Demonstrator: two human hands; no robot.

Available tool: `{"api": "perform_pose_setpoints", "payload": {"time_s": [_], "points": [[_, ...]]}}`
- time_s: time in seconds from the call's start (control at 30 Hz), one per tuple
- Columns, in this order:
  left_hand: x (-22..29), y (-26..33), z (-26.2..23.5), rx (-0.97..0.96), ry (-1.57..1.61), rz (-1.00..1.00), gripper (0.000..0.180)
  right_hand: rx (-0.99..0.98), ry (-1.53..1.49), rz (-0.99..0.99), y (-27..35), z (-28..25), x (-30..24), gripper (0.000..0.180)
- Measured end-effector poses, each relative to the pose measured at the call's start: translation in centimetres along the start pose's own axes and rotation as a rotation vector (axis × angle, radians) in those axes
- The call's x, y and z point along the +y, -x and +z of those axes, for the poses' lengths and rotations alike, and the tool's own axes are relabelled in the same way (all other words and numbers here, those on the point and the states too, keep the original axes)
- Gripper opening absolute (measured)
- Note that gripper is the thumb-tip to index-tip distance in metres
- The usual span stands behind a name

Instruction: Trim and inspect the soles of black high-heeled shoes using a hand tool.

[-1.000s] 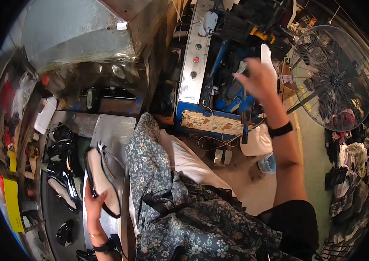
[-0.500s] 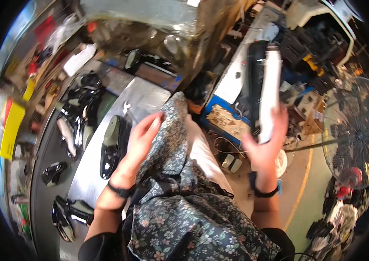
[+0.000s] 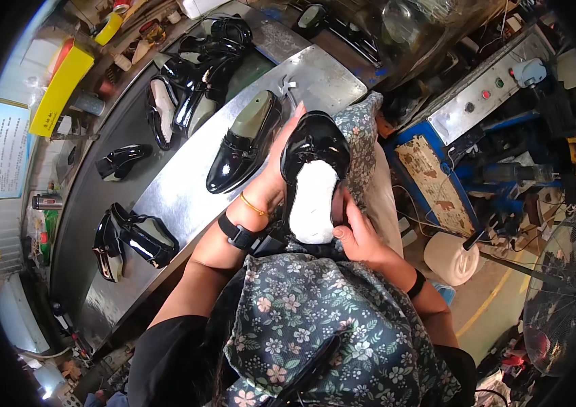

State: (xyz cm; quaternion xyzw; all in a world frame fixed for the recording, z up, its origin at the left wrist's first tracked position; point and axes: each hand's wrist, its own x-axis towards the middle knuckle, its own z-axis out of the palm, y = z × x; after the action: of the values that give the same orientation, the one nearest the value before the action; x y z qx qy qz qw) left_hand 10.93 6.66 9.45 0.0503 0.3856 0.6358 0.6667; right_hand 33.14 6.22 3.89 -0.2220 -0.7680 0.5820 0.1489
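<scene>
White material lines the inside of a glossy black shoe (image 3: pixel 316 146), which sits in front of the person's lap, toe pointing away and its opening facing up; nothing else shows inside it. The right hand (image 3: pixel 364 237) grips the shoe near the heel, its thumb bent at the rim and its fingers closed around the side. The left hand (image 3: pixel 276 173) lies along the opposite side, one fingertip showing past the toe; its other fingers are hidden behind the shoe, so how tightly they close cannot be told.

Just beside the left hand, a second black shoe (image 3: pixel 227 169) rests on a bare metal plate (image 3: pixel 172 183), an olive-green form (image 3: pixel 252 117) filling its opening. Along the dark bench surface (image 3: pixel 83 227) lie a cluster of black shoes (image 3: pixel 223 74), one with a pale pinkish lining, a single small shoe (image 3: pixel 123 161) and a pair (image 3: pixel 146 237) partly over the plate's edge.

On the floor to the right stands an off-white plastic jug (image 3: pixel 445 261); its contents cannot be seen. A blue container (image 3: pixel 445 293) shows partly beside it.
</scene>
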Motion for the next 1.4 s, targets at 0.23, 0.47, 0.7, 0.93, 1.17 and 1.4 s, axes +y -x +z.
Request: {"api": "perform_pose_setpoints", "payload": {"time_s": [0.23, 0.47, 0.7, 0.93, 1.17, 1.4], "points": [[-0.7, -2.0, -0.8, -0.379, 0.051, -0.03, 0.051, 0.04, -0.074, 0.015, 1.0, -0.2, -0.2, 0.077], [-6.0, -1.2, 3.3, -0.358, -0.989, 0.262, 0.053, -0.032, -0.966, 0.238, 0.3, -12.0, -3.6, 0.067], [1.9, 2.0, -6.3, 0.135, -1.623, 0.932, 0.073, 0.327, -0.731, 0.415, 7.1, -13.4, -2.8, 0.069], [3.0, 6.2, -17.4, 0.433, -1.641, 0.416, 0.107, 0.727, -0.752, -0.065, -9.1, -13.4, 1.0, 0.056], [5.5, 3.4, -16.1, 0.316, -1.455, 0.079, 0.088, 0.615, -0.087, -0.055, -31.3, -12.0, 8.8, 0.057], [1.5, 0.7, -13.8, 0.619, -1.364, 0.391, 0.087, 0.033, -0.418, 0.161, -14.4, 2.5, 2.8, 0.054]]}}
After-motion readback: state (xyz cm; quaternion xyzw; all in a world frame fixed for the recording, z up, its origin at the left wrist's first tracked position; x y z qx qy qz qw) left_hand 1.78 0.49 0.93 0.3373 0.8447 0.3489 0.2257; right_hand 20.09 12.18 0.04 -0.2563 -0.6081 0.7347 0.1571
